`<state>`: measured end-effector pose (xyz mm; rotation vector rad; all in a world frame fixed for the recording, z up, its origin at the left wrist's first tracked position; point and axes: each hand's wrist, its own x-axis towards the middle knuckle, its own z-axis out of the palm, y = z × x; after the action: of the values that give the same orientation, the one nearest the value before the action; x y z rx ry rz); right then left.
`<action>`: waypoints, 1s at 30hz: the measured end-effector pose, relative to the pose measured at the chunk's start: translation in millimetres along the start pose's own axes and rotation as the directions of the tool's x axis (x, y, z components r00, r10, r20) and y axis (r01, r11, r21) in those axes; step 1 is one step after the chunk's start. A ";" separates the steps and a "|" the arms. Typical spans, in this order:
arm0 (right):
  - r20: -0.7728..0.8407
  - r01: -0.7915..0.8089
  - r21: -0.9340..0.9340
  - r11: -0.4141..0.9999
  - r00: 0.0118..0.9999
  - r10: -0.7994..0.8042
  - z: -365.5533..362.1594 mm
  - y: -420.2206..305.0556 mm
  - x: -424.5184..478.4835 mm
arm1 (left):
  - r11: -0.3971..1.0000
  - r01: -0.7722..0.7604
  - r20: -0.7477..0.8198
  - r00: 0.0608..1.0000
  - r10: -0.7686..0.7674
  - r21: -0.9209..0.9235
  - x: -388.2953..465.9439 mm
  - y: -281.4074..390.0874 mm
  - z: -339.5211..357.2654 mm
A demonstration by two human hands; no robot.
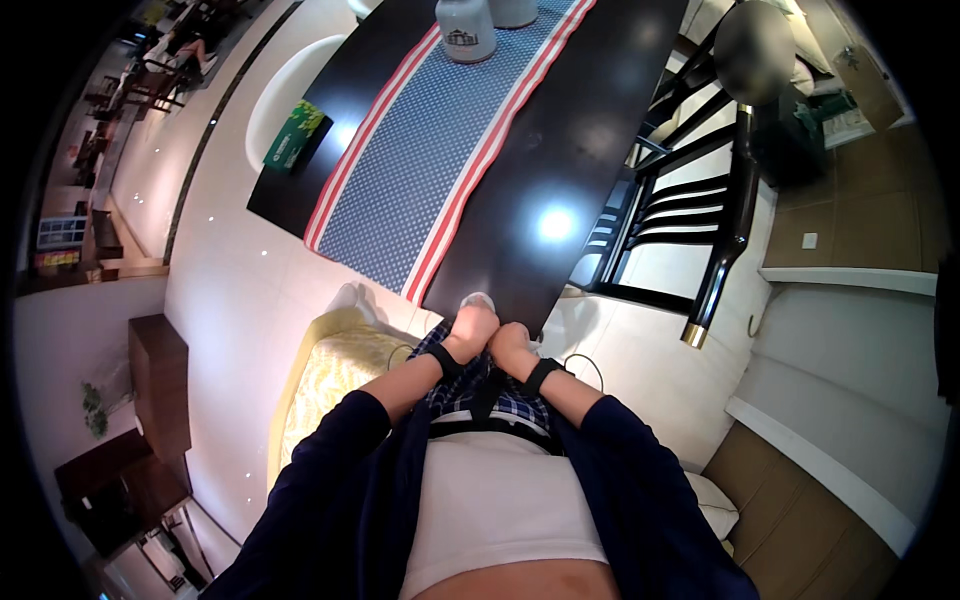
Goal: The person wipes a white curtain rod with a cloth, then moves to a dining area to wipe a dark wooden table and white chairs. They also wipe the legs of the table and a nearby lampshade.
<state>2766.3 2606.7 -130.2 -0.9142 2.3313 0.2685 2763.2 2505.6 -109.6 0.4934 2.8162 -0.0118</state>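
My left hand (pixel 472 328) and my right hand (pixel 513 346) meet at the near end of a dark table (pixel 517 247), over my lap. The left hand is curled against a small pale, rounded item (pixel 478 301) at the table's edge; what it is cannot be made out. My right hand is also curled, its knuckles touching the left. A bit of something whitish shows beside its fingers. Both wrists wear black bands. Before me a blue patterned table runner (pixel 420 165) with red and white borders lies along the table, with a printed jar (pixel 466 34) on it.
A green box (pixel 295 139) lies at the table's left edge, near a white chair (pixel 289 90). Right of the table stands a black slatted chair (pixel 724 232) with brass-coloured tips. A yellow patterned seat (pixel 337 367) is at my left. Another person (pixel 196 56) sits far off at upper left.
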 end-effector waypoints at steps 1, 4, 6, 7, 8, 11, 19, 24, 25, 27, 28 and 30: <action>-0.014 0.008 0.004 1.000 1.000 -0.008 6.4 -3.7 -0.8 | 1.000 0.032 -0.022 0.999 -0.032 0.002 -6.6 3.7 5.3; -0.068 -0.040 0.060 0.997 0.997 0.044 22.0 -9.3 -5.2 | 0.997 -0.075 0.025 0.997 0.074 0.021 -17.7 4.9 -0.8; -0.121 0.024 0.162 0.986 0.993 -0.004 28.1 -9.5 -9.0 | 0.975 -0.179 0.059 0.983 0.172 0.129 -19.9 6.1 -5.1; -0.152 0.052 0.204 0.978 0.988 -0.021 29.5 -5.1 -10.3 | 0.967 -0.203 0.094 0.977 0.190 0.153 -16.9 6.1 -3.8; -0.128 0.098 0.229 0.968 0.989 -0.070 30.1 -1.3 -10.3 | 0.957 -0.229 0.130 0.969 0.208 0.176 -13.2 4.8 -0.1; -0.191 0.073 0.288 0.955 0.982 -0.017 30.9 7.5 -21.8 | 0.944 -0.285 0.213 0.945 0.248 0.165 3.7 14.7 17.2; -0.097 -0.077 0.487 0.870 0.985 0.141 59.0 14.9 -38.4 | 0.955 -0.236 0.296 0.939 0.176 0.180 9.7 44.8 20.3; 0.048 -0.139 0.469 0.872 0.990 0.132 28.8 7.7 -45.9 | 0.961 -0.265 0.161 0.955 0.251 0.076 -17.1 24.0 13.5; 0.042 -0.153 0.452 0.879 0.988 0.150 24.5 7.7 -43.5 | 0.962 -0.273 0.125 0.955 0.270 0.006 -19.2 15.3 14.2; 0.033 -0.179 0.415 0.892 0.983 0.182 14.3 4.7 -38.8 | 0.947 -0.290 0.052 0.953 0.299 -0.136 -25.7 -5.0 15.4; 0.005 -0.141 0.411 0.901 0.988 0.153 7.9 4.7 -36.7 | 0.959 -0.245 0.102 0.960 0.261 -0.145 -30.5 -12.0 14.8; -0.045 -0.069 0.407 0.911 0.994 0.095 -6.6 5.6 -28.6 | 0.971 -0.237 0.004 0.972 0.237 -0.023 -39.8 -28.9 20.9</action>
<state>2775.8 2623.9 -107.7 -0.6262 2.3602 -0.2119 2795.1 2464.0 -119.8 0.8189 2.7291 0.0660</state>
